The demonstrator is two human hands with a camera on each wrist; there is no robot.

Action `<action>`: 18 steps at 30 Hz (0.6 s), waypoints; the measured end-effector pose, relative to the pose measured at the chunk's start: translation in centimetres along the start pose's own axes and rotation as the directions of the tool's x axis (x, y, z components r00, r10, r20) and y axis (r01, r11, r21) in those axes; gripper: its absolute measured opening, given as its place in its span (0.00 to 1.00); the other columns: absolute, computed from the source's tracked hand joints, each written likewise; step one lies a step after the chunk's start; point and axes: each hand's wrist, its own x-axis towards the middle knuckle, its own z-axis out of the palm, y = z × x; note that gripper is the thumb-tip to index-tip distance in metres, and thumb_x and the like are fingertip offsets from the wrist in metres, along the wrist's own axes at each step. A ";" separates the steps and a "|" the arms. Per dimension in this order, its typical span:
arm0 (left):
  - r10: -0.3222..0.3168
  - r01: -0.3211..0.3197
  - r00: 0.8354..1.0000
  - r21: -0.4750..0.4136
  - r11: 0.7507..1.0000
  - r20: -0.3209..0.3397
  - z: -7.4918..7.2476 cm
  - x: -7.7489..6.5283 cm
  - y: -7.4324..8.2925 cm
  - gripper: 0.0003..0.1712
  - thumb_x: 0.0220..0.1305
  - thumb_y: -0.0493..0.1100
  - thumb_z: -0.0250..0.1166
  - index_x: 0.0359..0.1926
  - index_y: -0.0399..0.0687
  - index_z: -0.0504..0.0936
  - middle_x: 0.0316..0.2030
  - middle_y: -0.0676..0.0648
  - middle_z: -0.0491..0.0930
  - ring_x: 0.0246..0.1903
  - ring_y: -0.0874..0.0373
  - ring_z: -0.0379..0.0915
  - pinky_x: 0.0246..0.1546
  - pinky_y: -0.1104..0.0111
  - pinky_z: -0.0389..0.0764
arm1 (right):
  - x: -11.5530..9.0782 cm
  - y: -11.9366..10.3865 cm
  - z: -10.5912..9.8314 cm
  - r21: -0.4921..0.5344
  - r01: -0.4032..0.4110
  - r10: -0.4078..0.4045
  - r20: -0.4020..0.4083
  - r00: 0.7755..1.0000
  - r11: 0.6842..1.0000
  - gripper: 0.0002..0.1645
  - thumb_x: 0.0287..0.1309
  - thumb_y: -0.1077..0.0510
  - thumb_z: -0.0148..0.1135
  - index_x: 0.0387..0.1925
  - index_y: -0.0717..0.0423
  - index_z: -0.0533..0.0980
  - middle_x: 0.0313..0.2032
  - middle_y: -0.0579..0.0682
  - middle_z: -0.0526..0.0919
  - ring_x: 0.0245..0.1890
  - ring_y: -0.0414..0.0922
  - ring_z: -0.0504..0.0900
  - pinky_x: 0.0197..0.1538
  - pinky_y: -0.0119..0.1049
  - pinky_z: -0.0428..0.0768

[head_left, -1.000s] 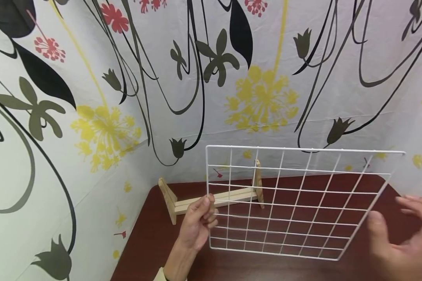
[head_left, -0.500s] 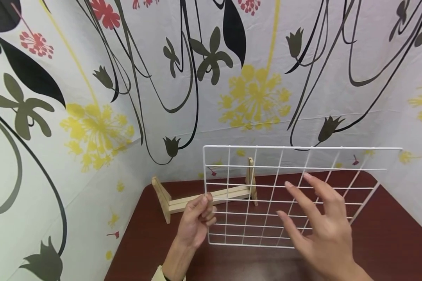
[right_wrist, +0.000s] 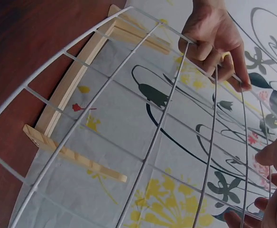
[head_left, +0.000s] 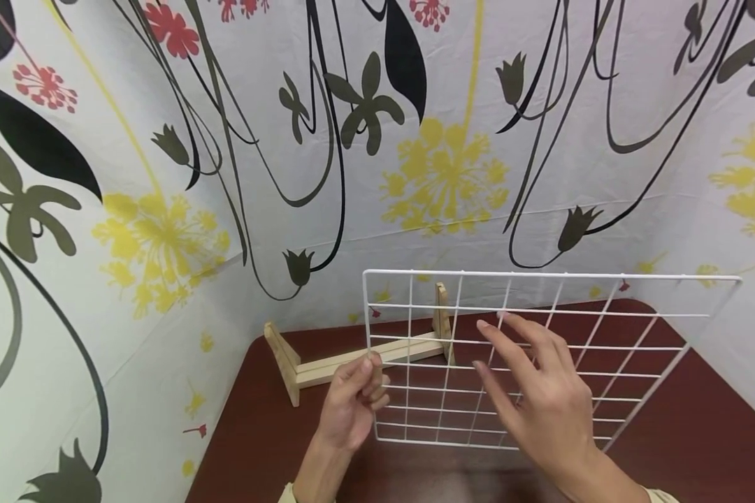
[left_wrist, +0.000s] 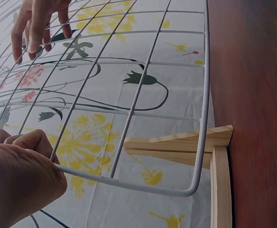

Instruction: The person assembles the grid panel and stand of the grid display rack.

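Observation:
A white wire grid panel (head_left: 604, 276) is held up above the table, tilted, by my left hand (head_left: 352, 402), which grips its left side wire. The curled fingers of that hand (left_wrist: 27, 166) also show in the left wrist view. In front of the grid's middle is my right hand (head_left: 547, 398), its fingers parted and slightly bent, with nothing pinched between them. Whether its fingertips touch the wires is hard to tell. Behind the grid's left part stands a pale wooden stand (head_left: 327, 372) with two upright ends joined by a grooved bar; the left hand and wires partly cover it.
The dark red-brown table (head_left: 252, 447) reaches back to a white cloth (head_left: 453, 91) printed with flowers, which hangs behind and along both sides. The stand (right_wrist: 72, 85) sits near the table's back edge.
My right hand has moved left from beyond the grid's right edge to in front of its middle. The left hand keeps its grip. The head view has turned slightly right.

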 end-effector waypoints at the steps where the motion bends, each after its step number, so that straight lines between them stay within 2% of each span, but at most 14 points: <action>1: 0.005 -0.005 1.000 0.001 1.000 0.003 0.0 0.0 -0.1 0.25 0.85 0.38 0.43 0.50 0.58 0.88 0.22 0.52 0.50 0.20 0.59 0.41 0.20 0.64 0.39 | 0.0 0.0 0.1 -0.004 -0.006 0.006 -0.006 1.000 1.000 0.24 0.77 0.39 0.56 0.56 0.49 0.87 0.52 0.60 0.87 0.48 0.61 0.84 0.38 0.49 0.79; 5: 0.018 -0.018 1.000 0.009 1.000 0.008 0.0 -0.1 -0.3 0.26 0.85 0.37 0.43 0.50 0.58 0.89 0.21 0.53 0.50 0.20 0.59 0.41 0.20 0.64 0.39 | 0.2 -0.2 0.4 -0.023 -0.019 0.018 -0.042 0.999 1.000 0.22 0.77 0.42 0.57 0.50 0.50 0.89 0.44 0.57 0.89 0.42 0.59 0.84 0.33 0.49 0.79; 11: 0.003 -0.003 1.000 0.005 1.000 -0.021 0.0 -0.1 -0.7 0.25 0.84 0.36 0.43 0.49 0.59 0.89 0.22 0.53 0.51 0.20 0.59 0.42 0.21 0.63 0.39 | 0.6 0.1 0.7 -0.010 -0.019 0.019 -0.061 0.998 1.000 0.18 0.76 0.47 0.59 0.43 0.52 0.90 0.38 0.54 0.90 0.37 0.57 0.83 0.34 0.46 0.77; 15: -0.015 0.015 0.999 0.002 1.000 -0.041 0.1 -0.3 -0.8 0.24 0.84 0.38 0.44 0.49 0.59 0.88 0.22 0.54 0.53 0.21 0.60 0.44 0.21 0.64 0.40 | 0.6 0.5 0.7 0.015 -0.020 0.021 -0.048 0.999 1.000 0.19 0.76 0.46 0.60 0.40 0.53 0.90 0.35 0.53 0.89 0.34 0.55 0.82 0.36 0.44 0.76; 18: -0.035 0.035 0.999 0.000 0.999 -0.037 0.1 -0.4 -0.7 0.23 0.85 0.40 0.43 0.51 0.57 0.87 0.22 0.57 0.58 0.22 0.61 0.46 0.22 0.65 0.42 | 0.5 0.8 0.5 0.047 -0.035 0.037 -0.029 0.999 0.998 0.21 0.77 0.44 0.60 0.38 0.53 0.90 0.32 0.52 0.88 0.31 0.53 0.79 0.37 0.41 0.74</action>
